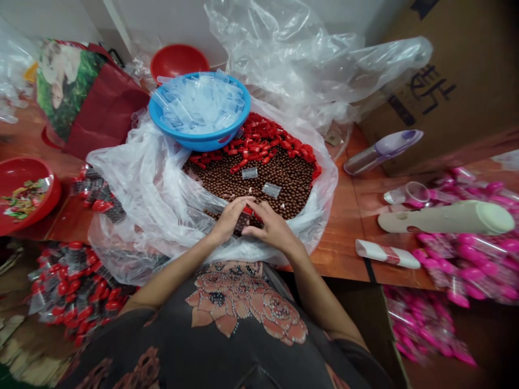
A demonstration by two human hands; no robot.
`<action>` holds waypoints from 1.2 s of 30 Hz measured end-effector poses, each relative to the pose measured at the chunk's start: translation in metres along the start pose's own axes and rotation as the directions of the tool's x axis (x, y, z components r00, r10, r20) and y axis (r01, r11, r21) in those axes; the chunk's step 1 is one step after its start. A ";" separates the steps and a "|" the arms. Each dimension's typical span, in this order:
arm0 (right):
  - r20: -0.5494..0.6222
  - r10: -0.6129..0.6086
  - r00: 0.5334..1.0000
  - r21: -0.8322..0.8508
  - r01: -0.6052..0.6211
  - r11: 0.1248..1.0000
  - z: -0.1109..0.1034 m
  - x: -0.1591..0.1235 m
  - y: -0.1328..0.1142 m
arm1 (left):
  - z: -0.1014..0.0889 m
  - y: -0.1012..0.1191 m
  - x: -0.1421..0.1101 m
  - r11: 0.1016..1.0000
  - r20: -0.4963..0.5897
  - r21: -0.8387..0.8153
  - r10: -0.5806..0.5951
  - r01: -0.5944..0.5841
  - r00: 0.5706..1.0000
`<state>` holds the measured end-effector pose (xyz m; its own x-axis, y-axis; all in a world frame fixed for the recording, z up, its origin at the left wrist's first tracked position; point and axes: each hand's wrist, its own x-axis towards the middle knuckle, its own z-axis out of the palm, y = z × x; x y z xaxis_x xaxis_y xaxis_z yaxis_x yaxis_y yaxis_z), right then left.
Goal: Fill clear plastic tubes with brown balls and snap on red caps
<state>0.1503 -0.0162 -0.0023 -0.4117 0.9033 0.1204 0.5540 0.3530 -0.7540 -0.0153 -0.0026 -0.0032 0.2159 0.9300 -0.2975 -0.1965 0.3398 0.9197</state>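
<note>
My left hand (pixel 227 220) is closed round a small clear plastic tube (pixel 242 221) with brown balls inside. My right hand (pixel 272 227) meets it, its fingers curled over a red cap (pixel 248 210) at the tube's top. Partly hidden by the fingers, the tube and cap are held just above the near edge of a plastic-lined heap of brown balls (pixel 227 181). Loose red caps (pixel 267 135) lie along the heap's far side. Two empty clear tubes rest on the balls, one tube (pixel 250 173) left of the other tube (pixel 271 189).
A blue basin (pixel 198 141) of empty tubes stands behind the heap. Filled red-capped tubes (pixel 77 286) pile up at left, near a red bowl (pixel 51 197). Pink-capped tubes (pixel 478 259), a purple-lidded bottle (pixel 383 151), a pale cylinder (pixel 438 217) and a cardboard box (pixel 458 119) are at right.
</note>
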 end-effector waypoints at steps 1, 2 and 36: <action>-0.021 0.036 0.999 0.129 -0.033 0.991 0.000 0.000 0.001 | 0.001 0.000 -0.001 0.999 0.000 -0.015 -0.034 0.034 0.999; -0.062 0.090 0.994 0.266 -0.070 0.962 0.000 0.000 0.003 | 0.001 -0.001 -0.001 0.997 0.007 -0.022 -0.069 0.069 0.998; 0.088 -0.299 0.950 -0.435 0.307 0.847 0.017 0.032 -0.033 | -0.046 0.033 -0.022 0.928 -0.211 0.325 0.259 -0.182 0.942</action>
<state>0.1068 -0.0034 0.0155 -0.6204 0.7312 0.2836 0.6573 0.6820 -0.3207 -0.0701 -0.0054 0.0217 -0.0495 0.9942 -0.0959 0.0894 0.1000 0.9910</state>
